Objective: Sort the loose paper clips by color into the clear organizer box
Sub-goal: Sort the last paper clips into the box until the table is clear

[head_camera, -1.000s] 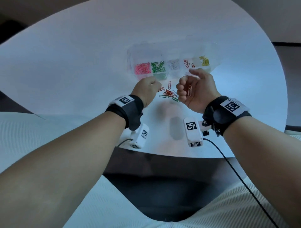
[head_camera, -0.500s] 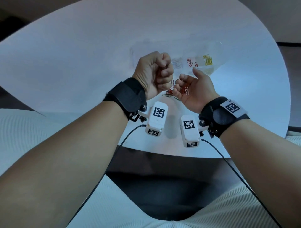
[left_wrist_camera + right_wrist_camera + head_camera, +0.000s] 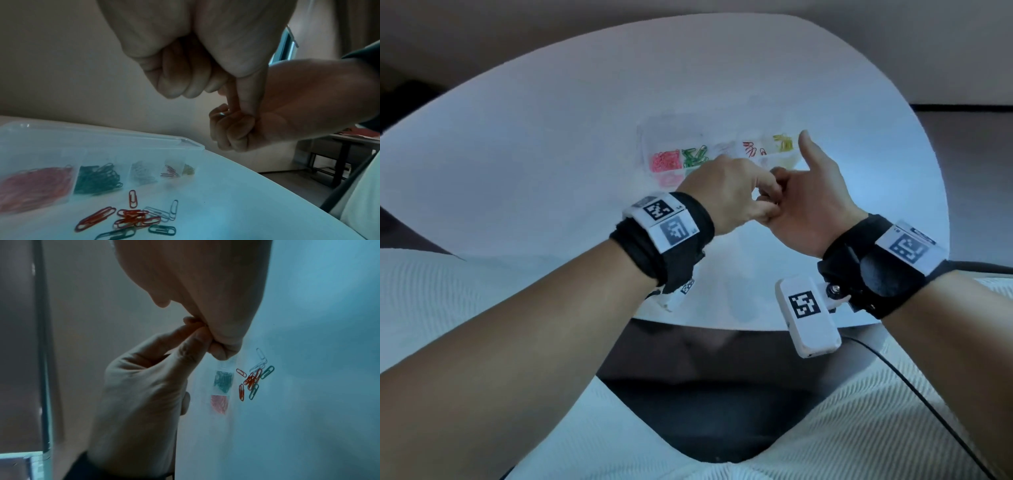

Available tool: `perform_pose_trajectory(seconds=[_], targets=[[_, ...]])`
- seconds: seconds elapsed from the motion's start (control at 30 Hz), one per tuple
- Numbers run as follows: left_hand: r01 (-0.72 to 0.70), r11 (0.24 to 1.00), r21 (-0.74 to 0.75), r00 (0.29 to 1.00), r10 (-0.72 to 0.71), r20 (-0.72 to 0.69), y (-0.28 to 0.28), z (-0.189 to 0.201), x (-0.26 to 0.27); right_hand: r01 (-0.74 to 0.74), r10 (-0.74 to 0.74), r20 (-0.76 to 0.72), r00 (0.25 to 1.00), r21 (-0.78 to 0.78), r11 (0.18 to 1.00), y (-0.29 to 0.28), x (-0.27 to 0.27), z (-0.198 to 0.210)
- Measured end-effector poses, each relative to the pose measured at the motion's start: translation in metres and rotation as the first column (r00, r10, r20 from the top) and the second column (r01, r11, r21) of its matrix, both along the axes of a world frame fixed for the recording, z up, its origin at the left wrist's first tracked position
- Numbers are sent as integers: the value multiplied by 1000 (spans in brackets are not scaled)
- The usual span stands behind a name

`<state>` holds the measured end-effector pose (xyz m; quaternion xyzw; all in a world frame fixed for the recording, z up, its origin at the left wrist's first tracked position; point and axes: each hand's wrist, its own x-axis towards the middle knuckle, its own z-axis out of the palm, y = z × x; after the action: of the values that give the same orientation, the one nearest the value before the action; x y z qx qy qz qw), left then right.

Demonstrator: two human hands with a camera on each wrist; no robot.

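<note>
Left hand (image 3: 726, 192) pinching into curled right hand (image 3: 808, 202), clip inside hidden. Could fumble, dropping it among loose clips (image 3: 131, 217) below, not the box (image 3: 650, 144).

One clear organizer box (image 3: 180, 140), five color sections in use: pink, green, white, red, yellow. Down below the left grip (image 3: 185, 48), the loose pile has two green clips (image 3: 162, 229), maybe three white clips (image 3: 159, 212), and red clips (image 3: 131, 216) too tangled to count.
</note>
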<state>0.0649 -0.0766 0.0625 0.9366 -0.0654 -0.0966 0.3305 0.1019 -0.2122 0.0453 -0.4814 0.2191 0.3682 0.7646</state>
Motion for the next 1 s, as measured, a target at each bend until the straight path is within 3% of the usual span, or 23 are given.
perform_pose_trajectory(seconds=[0.17,0.43,0.8,1.0], targets=[[-44,999,26,998,42,56,-11,2,-14,47,-47,45,998,-10,999,-7,-8,10],[-152,979,137,988,154,-7,-9,4,-23,105,-106,17,994,26,994,4,-12,2],[-115,946,302,988,141,-65,-13,7,-15,37,-36,-32,999,21,999,6,-10,8],[-207,936,283,976,218,-9,-17,4,-11,109,-104,-54,993,93,990,4,-3,5]])
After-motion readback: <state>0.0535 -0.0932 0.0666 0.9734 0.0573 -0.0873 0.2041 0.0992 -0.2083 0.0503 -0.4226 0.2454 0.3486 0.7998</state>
